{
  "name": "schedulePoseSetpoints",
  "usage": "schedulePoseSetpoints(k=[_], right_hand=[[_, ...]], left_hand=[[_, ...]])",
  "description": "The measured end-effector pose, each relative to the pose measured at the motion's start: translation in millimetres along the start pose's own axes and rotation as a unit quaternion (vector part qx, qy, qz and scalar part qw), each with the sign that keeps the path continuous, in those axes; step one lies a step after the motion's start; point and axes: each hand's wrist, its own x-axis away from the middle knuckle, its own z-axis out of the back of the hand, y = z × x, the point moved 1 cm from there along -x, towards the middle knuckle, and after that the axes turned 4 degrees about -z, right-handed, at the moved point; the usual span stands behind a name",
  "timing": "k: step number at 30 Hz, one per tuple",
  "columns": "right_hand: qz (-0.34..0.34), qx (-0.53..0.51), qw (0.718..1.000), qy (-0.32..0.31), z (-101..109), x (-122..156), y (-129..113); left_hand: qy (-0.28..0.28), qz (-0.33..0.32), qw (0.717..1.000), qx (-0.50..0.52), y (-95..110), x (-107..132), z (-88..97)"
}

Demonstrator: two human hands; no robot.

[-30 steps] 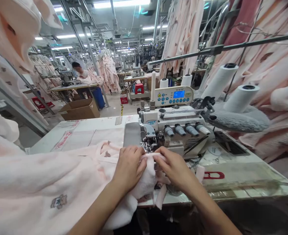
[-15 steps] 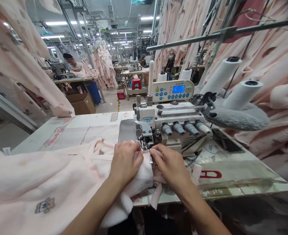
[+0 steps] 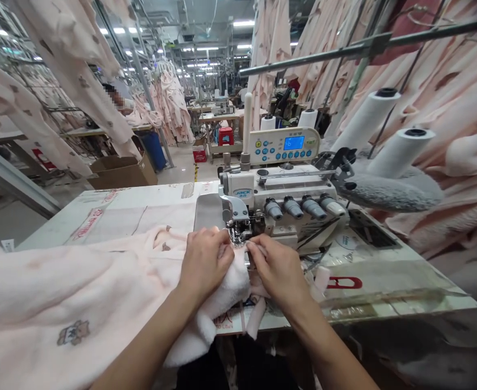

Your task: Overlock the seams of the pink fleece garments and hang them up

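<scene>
A pale pink fleece garment (image 3: pixel 79 292) with small bear prints lies across the sewing table (image 3: pixel 141 214) and over my lap. My left hand (image 3: pixel 206 260) is closed on a fold of the fleece just left of the presser foot (image 3: pixel 236 234). My right hand (image 3: pixel 276 268) pinches the fleece edge right in front of the presser foot. The white overlock sewing machine (image 3: pixel 281 203) stands directly behind both hands.
A control panel with a blue display (image 3: pixel 285 145) sits on top of the machine. White thread cones (image 3: pixel 400 151) stand to the right. Pink garments hang overhead and along the right. A cardboard box (image 3: pixel 120 172) lies on the floor, and another person works at a far table.
Both hands have kept their grip and stayed at the presser foot. The view has shifted slightly, with hanging garments moving across the upper left.
</scene>
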Motion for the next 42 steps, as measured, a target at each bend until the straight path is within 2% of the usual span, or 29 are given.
schedulePoseSetpoints(k=[6,10,11,14,15,16,18,20,21,26,31,37,40,42], right_hand=[[0.030,0.021,0.997,0.065,-13.1,1.3,6.1],[0.040,0.024,0.995,0.084,-15.1,8.9,6.5],[0.054,0.028,0.992,0.106,-13.4,14.1,5.8],[0.088,0.031,0.968,0.234,-7.5,34.9,4.2],[0.086,0.014,0.965,0.248,-7.7,41.2,4.5],[0.067,-0.018,0.972,0.223,-9.8,45.9,5.5],[0.005,-0.102,0.990,0.098,-18.6,50.2,8.1],[-0.059,-0.164,0.985,-0.008,-28.8,49.8,10.2],[-0.083,-0.181,0.980,-0.027,-32.8,48.6,10.8],[-0.136,-0.258,0.955,-0.044,-47.4,43.9,8.5],[-0.188,-0.399,0.895,-0.069,-62.6,45.8,3.4],[-0.217,-0.522,0.820,-0.096,-52.2,52.4,-2.0],[-0.223,-0.552,0.794,-0.119,-49.1,51.9,-3.4],[-0.225,-0.558,0.789,-0.126,-51.2,50.3,-3.1]], left_hand=[[0.016,-0.014,1.000,-0.007,-3.5,-0.9,-3.8],[0.022,-0.006,0.999,-0.028,-5.4,-1.8,-4.0],[0.017,-0.006,0.999,-0.035,-5.7,-1.8,-3.0],[-0.009,-0.013,0.999,-0.039,-6.8,-0.4,2.5],[-0.016,-0.014,0.999,-0.036,-7.5,0.2,4.6],[-0.021,-0.016,0.999,-0.034,-8.4,0.7,6.6],[-0.021,-0.016,0.999,-0.025,-10.1,1.4,9.3],[-0.016,-0.014,1.000,-0.012,-11.5,1.4,9.9],[-0.014,-0.011,1.000,-0.006,-11.9,1.2,9.6],[-0.002,-0.005,1.000,0.001,-12.1,0.5,5.8],[0.011,-0.009,1.000,0.006,-12.4,1.1,4.9],[0.014,-0.010,1.000,0.017,-13.9,1.4,4.9],[0.019,-0.008,1.000,0.015,-14.0,1.7,3.7],[0.020,-0.009,1.000,0.016,-13.5,1.9,3.5]])
